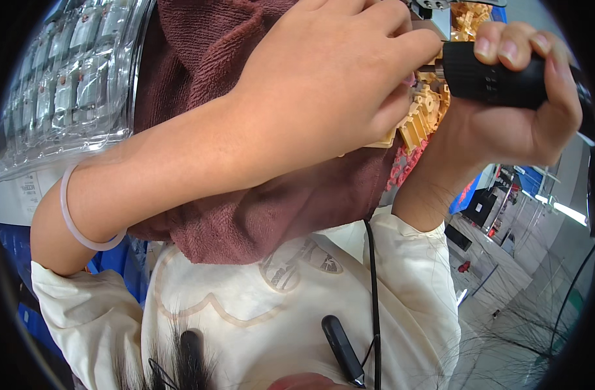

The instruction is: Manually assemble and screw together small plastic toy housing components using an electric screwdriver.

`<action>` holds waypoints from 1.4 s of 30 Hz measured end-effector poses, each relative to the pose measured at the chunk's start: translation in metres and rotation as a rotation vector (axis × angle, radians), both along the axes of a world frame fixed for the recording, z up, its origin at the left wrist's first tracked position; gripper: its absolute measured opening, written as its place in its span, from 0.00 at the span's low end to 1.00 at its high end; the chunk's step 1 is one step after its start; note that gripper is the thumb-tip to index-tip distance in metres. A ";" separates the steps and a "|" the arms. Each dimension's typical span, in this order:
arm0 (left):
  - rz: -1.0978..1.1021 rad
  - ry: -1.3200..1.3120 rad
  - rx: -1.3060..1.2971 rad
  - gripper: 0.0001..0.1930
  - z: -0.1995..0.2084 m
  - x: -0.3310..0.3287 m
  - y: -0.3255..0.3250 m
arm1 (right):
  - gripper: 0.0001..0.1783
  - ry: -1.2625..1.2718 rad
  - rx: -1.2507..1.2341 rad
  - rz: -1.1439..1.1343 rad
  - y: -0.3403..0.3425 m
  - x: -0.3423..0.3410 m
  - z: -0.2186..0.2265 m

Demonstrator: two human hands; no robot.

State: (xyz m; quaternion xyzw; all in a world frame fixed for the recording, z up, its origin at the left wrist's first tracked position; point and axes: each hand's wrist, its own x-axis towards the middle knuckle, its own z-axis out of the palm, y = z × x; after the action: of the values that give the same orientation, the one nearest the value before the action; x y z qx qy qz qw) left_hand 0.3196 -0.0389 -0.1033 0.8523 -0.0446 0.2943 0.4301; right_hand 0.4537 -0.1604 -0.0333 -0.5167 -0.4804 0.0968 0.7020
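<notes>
My right hand (515, 127) is wrapped round a black electric screwdriver (489, 81), held level with its tip pointing left. My left hand (340, 71) reaches across from the left with curled fingers. Its index fingertip is right by the screwdriver's metal tip (431, 68). Whatever those fingers grip is hidden behind the hand. Yellow plastic parts (424, 120), with ribs and small openings, show just below the screwdriver's tip. Under my left hand and forearm is a brown towel (239, 224).
Clear plastic trays (70, 97) holding several grey parts stand at the left, beside a white label sheet (27, 195). Small pink-red pieces (408, 162) lie beyond the towel's right edge. A black cable (373, 292) hangs down my front. Blue bins (119, 263) are at the lower left.
</notes>
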 end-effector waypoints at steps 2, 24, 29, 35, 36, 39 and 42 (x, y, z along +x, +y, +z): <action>-0.011 -0.001 -0.001 0.13 0.004 0.002 -0.001 | 0.12 0.146 0.081 -0.011 0.003 0.004 -0.004; 0.003 0.011 0.039 0.16 -0.002 0.009 -0.013 | 0.20 -0.002 0.139 -0.403 0.009 -0.010 -0.003; 0.081 -0.105 0.123 0.17 -0.009 0.008 -0.012 | 0.29 0.021 0.164 -0.334 0.001 -0.019 0.008; 0.027 -0.065 0.341 0.34 0.001 -0.009 -0.016 | 0.22 0.032 0.241 -0.490 -0.043 -0.051 0.044; 0.044 -0.065 0.353 0.34 0.006 -0.011 -0.016 | 0.24 0.033 0.229 -0.409 -0.049 -0.055 0.045; 0.014 0.091 0.352 0.37 0.018 -0.015 -0.022 | 0.27 0.055 0.206 -0.370 -0.069 -0.060 0.035; 0.091 -0.020 0.362 0.34 0.034 -0.031 -0.017 | 0.27 0.111 0.219 -0.413 -0.084 -0.068 0.036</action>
State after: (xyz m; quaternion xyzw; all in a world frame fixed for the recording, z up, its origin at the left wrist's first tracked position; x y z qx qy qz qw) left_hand 0.2885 -0.0558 -0.0690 0.9139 -0.0625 0.3093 0.2555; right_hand 0.3856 -0.2446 0.0029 -0.5184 -0.3329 -0.0731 0.7843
